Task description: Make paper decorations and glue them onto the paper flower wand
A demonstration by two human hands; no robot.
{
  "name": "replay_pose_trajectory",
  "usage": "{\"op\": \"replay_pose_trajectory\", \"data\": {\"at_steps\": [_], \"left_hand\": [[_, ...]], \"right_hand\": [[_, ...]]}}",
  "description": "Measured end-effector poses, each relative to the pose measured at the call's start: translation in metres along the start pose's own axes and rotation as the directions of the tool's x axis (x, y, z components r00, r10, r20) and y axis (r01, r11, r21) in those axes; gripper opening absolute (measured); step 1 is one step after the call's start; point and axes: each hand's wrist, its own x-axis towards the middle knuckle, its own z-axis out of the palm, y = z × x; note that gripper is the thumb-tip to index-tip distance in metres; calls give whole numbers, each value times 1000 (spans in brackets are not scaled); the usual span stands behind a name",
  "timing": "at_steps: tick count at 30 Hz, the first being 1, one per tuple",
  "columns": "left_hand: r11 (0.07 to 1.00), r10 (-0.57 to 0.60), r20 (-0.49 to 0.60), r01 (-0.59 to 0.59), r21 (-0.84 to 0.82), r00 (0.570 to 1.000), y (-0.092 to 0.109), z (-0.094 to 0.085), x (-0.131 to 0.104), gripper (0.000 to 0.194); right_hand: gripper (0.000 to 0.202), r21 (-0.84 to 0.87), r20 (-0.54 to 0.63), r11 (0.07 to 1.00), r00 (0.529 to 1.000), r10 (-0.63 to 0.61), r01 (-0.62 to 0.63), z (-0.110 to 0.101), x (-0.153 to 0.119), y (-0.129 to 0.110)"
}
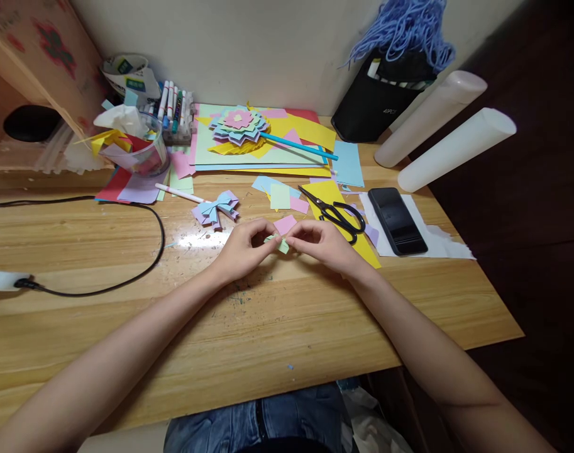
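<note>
A: How is the left hand [244,253] set?
B: Nearly closed at the tips. Its thumb and forefinger pinch a small, pale green piece of folded paper [283,247], while they bow apart further back, leaving a rounded gap.
A: And the right hand [327,244]?
B: Much the same, mirrored: thumb and forefinger meet at the green piece's other side, so the fingertips of both hands are very near each other. The remaining fingers are mostly hidden, so I can't tell how tightly they curl.
A: Where exactly is that green piece?
B: Between the two hands, over the middle of the light wood-grain surface [197,371]. I can't tell whether it touches the wood. A flat pink paper rectangle [285,224] lies just beyond it.
A: What's near each hand?
B: Beyond the left, a bow-shaped ornament of blue and lilac paper [215,210] lies beside a slim white pen [179,192]. Beyond the right, black-handled metal scissors [342,219] rest partly on a bright yellow paper sheet [364,251].
A: Anything further right?
B: A black smartphone [398,221], lying on white paper [437,243].
</note>
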Motion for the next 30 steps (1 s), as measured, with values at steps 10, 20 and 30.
{"op": "replay_pose_trajectory", "data": {"at_steps": [10,20,30], "left_hand": [[999,-23,75,27,-41,997,1,-2,0,25],[996,-17,118,27,-89,993,0,-2,0,23],[997,-26,116,34,-70,993,0,-2,-1,20]], "right_hand": [[21,274,153,925,961,229,-264,-10,3,3],[18,330,244,890,939,241,-314,-8,3,4],[21,287,222,911,946,238,-296,-7,3,3]]}}
